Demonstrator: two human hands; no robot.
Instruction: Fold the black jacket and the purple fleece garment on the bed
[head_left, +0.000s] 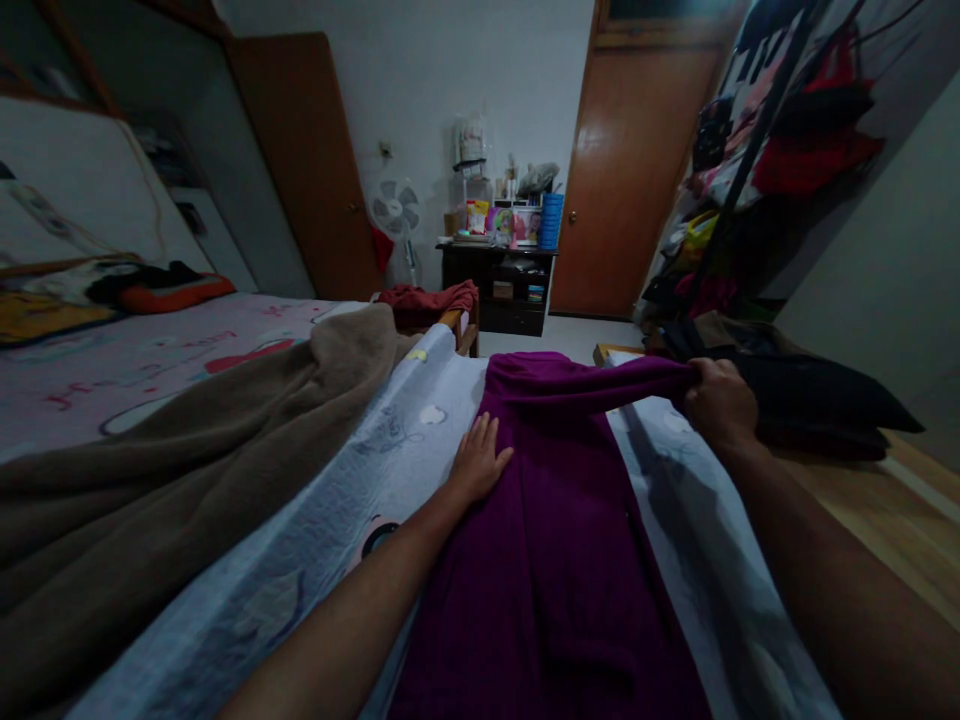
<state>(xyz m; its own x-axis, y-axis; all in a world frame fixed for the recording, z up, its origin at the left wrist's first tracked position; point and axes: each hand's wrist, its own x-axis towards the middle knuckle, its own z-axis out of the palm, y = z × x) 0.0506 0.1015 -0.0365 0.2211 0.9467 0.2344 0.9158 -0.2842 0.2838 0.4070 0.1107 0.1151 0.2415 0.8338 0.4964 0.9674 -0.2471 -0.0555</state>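
A long purple garment [570, 560] lies spread over a light blue patterned sheet [405, 440], its upper end away from me. My left hand [480, 462] rests flat on the garment's left edge near the top, fingers spread. On the right, my right hand [720, 400] is closed round the end of a purple sleeve, which is stretched out sideways and lifted above the sheet. The other sleeve cannot be made out clearly.
Left of the sheet lies a brown blanket [225, 470] on a pink bed cover [165, 375]. Dark folded items [817, 390] are at the right. Farther back stand a fan [396, 208], a black cabinet [491, 300], and a rack of hanging clothes [817, 160].
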